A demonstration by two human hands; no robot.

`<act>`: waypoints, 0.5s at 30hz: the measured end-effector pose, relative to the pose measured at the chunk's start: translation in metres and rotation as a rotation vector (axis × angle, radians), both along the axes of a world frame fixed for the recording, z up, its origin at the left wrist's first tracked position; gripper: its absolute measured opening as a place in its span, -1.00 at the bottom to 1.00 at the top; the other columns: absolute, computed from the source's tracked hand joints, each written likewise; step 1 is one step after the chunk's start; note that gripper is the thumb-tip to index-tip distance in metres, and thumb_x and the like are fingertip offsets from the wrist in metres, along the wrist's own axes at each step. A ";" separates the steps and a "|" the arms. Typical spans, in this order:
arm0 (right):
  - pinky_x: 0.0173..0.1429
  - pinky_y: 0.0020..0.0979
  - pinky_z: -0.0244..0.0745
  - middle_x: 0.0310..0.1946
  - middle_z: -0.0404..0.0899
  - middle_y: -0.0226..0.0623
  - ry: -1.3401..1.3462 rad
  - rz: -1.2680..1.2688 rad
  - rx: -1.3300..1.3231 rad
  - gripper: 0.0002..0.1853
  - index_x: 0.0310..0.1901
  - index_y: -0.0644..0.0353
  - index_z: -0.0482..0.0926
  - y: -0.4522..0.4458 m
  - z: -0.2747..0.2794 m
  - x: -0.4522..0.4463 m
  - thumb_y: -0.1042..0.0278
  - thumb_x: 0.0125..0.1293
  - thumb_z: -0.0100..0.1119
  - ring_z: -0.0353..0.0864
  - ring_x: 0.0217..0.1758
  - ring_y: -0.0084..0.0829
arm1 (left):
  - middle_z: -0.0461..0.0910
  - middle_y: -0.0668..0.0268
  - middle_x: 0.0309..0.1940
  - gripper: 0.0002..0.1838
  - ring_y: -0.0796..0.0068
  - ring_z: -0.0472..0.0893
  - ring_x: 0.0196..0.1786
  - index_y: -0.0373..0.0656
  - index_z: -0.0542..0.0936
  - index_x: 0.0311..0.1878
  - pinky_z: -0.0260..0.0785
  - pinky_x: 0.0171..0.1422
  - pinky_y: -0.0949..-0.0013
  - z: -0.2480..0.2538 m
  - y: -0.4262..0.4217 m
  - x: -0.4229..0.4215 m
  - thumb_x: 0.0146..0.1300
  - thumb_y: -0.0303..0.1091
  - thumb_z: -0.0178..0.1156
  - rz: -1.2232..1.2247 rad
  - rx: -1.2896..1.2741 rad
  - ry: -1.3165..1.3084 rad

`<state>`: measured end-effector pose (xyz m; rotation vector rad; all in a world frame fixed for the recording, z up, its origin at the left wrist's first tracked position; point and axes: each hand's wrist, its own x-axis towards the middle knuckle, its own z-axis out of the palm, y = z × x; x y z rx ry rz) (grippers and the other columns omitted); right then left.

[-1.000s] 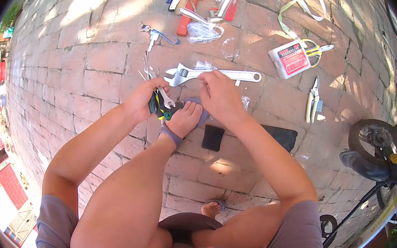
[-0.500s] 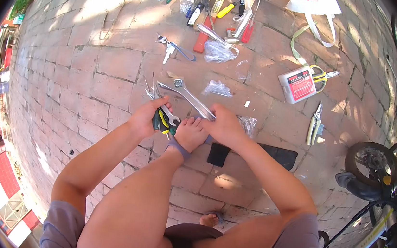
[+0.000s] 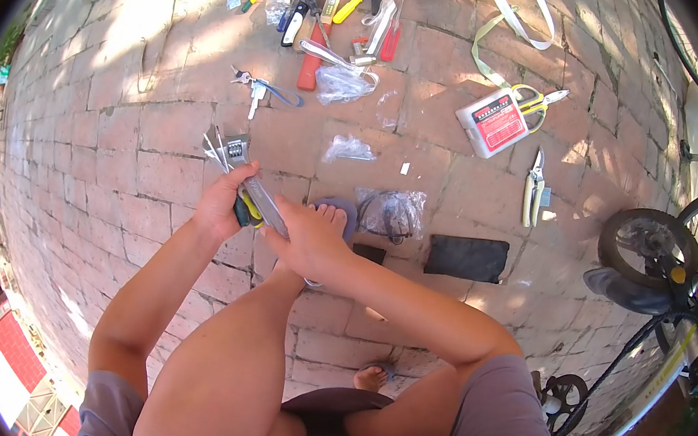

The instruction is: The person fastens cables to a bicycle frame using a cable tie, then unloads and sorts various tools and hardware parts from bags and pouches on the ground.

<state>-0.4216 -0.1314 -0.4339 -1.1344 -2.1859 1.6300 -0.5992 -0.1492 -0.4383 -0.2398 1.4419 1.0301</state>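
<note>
My left hand [image 3: 223,203] is closed around a bundle of screwdrivers [image 3: 245,210] with dark green and yellow handles, their thin shafts pointing up and away. In my right hand [image 3: 311,238] is the handle of an adjustable wrench [image 3: 262,200]. Its head rises just beside the screwdriver shafts, and the wrench lies against the bundle, touching my left fingers. Part of another metal tool shows below my right palm; most of it is hidden. Both hands are above my sandalled foot [image 3: 331,214].
Ahead lie keys [image 3: 245,78], a hammer [image 3: 315,53], several other hand tools and plastic bags [image 3: 346,86]. To the right are a boxed item [image 3: 492,122], pruning shears [image 3: 534,186], a black pouch [image 3: 467,258] and a bicycle wheel [image 3: 650,254]. A clear bag [image 3: 389,214] lies near my foot.
My right hand has brought the adjustable wrench leftward against the screwdriver bundle in my left hand. The hands are now close together, and the view has shifted slightly right.
</note>
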 end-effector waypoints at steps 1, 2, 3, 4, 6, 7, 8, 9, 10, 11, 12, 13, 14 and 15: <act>-0.05 -0.06 0.26 -0.27 0.61 -0.01 0.028 0.008 -0.036 -0.53 0.09 0.22 0.46 0.002 0.003 0.003 0.08 0.25 0.15 0.56 -0.21 -0.01 | 0.56 0.42 -0.39 -0.85 0.50 0.54 -0.35 -0.05 0.54 -0.29 0.44 -0.22 0.39 0.004 0.004 0.003 0.24 -0.23 0.28 -0.004 -0.008 0.011; -0.06 -0.06 0.32 -0.29 0.60 0.02 0.052 0.035 -0.108 -0.55 0.06 0.23 0.47 0.008 0.004 0.007 0.11 0.24 0.16 0.56 -0.22 0.03 | 0.55 0.42 -0.41 -0.85 0.51 0.54 -0.35 -0.05 0.53 -0.31 0.44 -0.22 0.39 0.009 0.009 0.005 0.23 -0.24 0.27 -0.006 -0.019 0.022; -0.07 -0.05 0.38 -0.32 0.59 0.05 0.076 0.065 -0.182 -0.58 0.02 0.25 0.48 0.022 0.004 0.011 0.13 0.23 0.17 0.56 -0.23 0.06 | 0.54 0.42 -0.44 -0.86 0.51 0.53 -0.35 -0.05 0.52 -0.33 0.44 -0.22 0.39 0.012 0.012 0.006 0.23 -0.26 0.26 -0.006 -0.031 0.033; -0.08 -0.05 0.44 -0.34 0.58 0.07 0.101 0.094 -0.255 -0.60 -0.02 0.26 0.49 0.036 0.000 0.015 0.16 0.21 0.18 0.56 -0.25 0.10 | 0.53 0.42 -0.45 -0.87 0.52 0.53 -0.36 -0.06 0.52 -0.33 0.44 -0.23 0.38 0.009 0.011 0.002 0.23 -0.28 0.25 -0.005 -0.008 0.010; -0.04 -0.17 0.46 -0.32 0.56 -0.11 -0.018 -0.143 0.234 -0.68 -0.06 0.20 0.58 0.063 -0.038 0.023 0.23 0.20 0.23 0.57 -0.19 -0.09 | 0.53 0.41 -0.47 -0.90 0.52 0.53 -0.38 -0.07 0.51 -0.34 0.44 -0.24 0.37 0.003 0.007 -0.010 0.22 -0.31 0.22 -0.001 0.040 -0.033; -0.05 -0.17 0.47 -0.35 0.54 -0.15 -0.076 -0.263 0.430 -0.73 -0.12 0.20 0.60 0.077 -0.049 0.025 0.27 0.17 0.26 0.56 -0.21 -0.08 | 0.53 0.40 -0.47 -0.90 0.52 0.52 -0.39 -0.07 0.51 -0.34 0.45 -0.25 0.36 0.003 0.006 -0.014 0.22 -0.32 0.21 -0.010 0.035 -0.015; -0.07 -0.16 0.49 -0.38 0.53 -0.18 -0.133 -0.385 0.626 -0.78 -0.19 0.20 0.63 0.088 -0.059 0.029 0.32 0.14 0.29 0.56 -0.23 -0.08 | 0.53 0.40 -0.47 -0.91 0.52 0.52 -0.40 -0.08 0.51 -0.34 0.45 -0.25 0.35 0.005 0.005 -0.016 0.22 -0.33 0.21 -0.019 0.029 0.001; -0.09 -0.18 0.49 -0.36 0.54 -0.17 -0.141 -0.305 0.666 -0.75 -0.15 0.20 0.61 0.094 -0.074 0.036 0.31 0.14 0.30 0.57 -0.23 -0.09 | 0.53 0.39 -0.47 -0.91 0.52 0.52 -0.42 -0.08 0.51 -0.34 0.46 -0.26 0.35 0.006 0.003 -0.018 0.22 -0.33 0.20 -0.027 0.024 0.019; -0.10 -0.20 0.50 -0.33 0.55 -0.16 -0.146 -0.228 0.705 -0.72 -0.11 0.20 0.59 0.098 -0.093 0.043 0.31 0.14 0.30 0.57 -0.23 -0.11 | 0.53 0.39 -0.48 -0.91 0.51 0.52 -0.42 -0.08 0.51 -0.34 0.47 -0.26 0.34 0.006 0.002 -0.018 0.22 -0.33 0.20 -0.020 0.032 0.036; -0.11 -0.22 0.51 -0.31 0.56 -0.15 -0.154 -0.155 0.741 -0.68 -0.08 0.20 0.57 0.102 -0.104 0.048 0.30 0.15 0.31 0.58 -0.23 -0.12 | 0.53 0.39 -0.48 -0.91 0.51 0.52 -0.43 -0.08 0.51 -0.34 0.47 -0.27 0.34 0.007 0.001 -0.019 0.22 -0.33 0.20 -0.017 0.036 0.053; -0.10 -0.25 0.51 -0.26 0.57 -0.15 -0.147 -0.192 0.517 -0.66 -0.03 0.21 0.54 0.106 -0.103 0.051 0.30 0.18 0.30 0.59 -0.21 -0.16 | 0.53 0.40 -0.48 -0.90 0.51 0.52 -0.44 -0.09 0.51 -0.34 0.48 -0.27 0.34 0.007 -0.001 -0.019 0.22 -0.32 0.20 -0.016 0.039 0.068; -0.10 -0.27 0.52 -0.21 0.58 -0.14 -0.143 -0.225 0.293 -0.63 0.02 0.22 0.51 0.112 -0.097 0.054 0.30 0.20 0.28 0.60 -0.19 -0.20 | 0.53 0.41 -0.48 -0.91 0.52 0.51 -0.41 -0.07 0.50 -0.34 0.45 -0.28 0.36 0.008 -0.002 -0.020 0.22 -0.32 0.20 -0.015 0.027 0.072; -0.09 -0.30 0.53 -0.16 0.60 -0.14 -0.142 -0.257 0.069 -0.60 0.07 0.24 0.47 0.117 -0.089 0.061 0.30 0.23 0.26 0.61 -0.17 -0.24 | 0.53 0.42 -0.47 -0.91 0.53 0.51 -0.39 -0.06 0.50 -0.34 0.43 -0.28 0.38 0.011 -0.003 -0.021 0.22 -0.32 0.20 -0.015 0.014 0.070; -0.08 -0.32 0.53 -0.12 0.59 -0.14 -0.015 -0.317 -0.204 -0.60 0.10 0.25 0.44 0.123 -0.083 0.071 0.32 0.27 0.22 0.61 -0.14 -0.28 | 0.53 0.43 -0.47 -0.91 0.54 0.51 -0.36 -0.05 0.50 -0.34 0.41 -0.29 0.40 0.013 -0.004 -0.019 0.22 -0.31 0.21 -0.017 0.002 0.064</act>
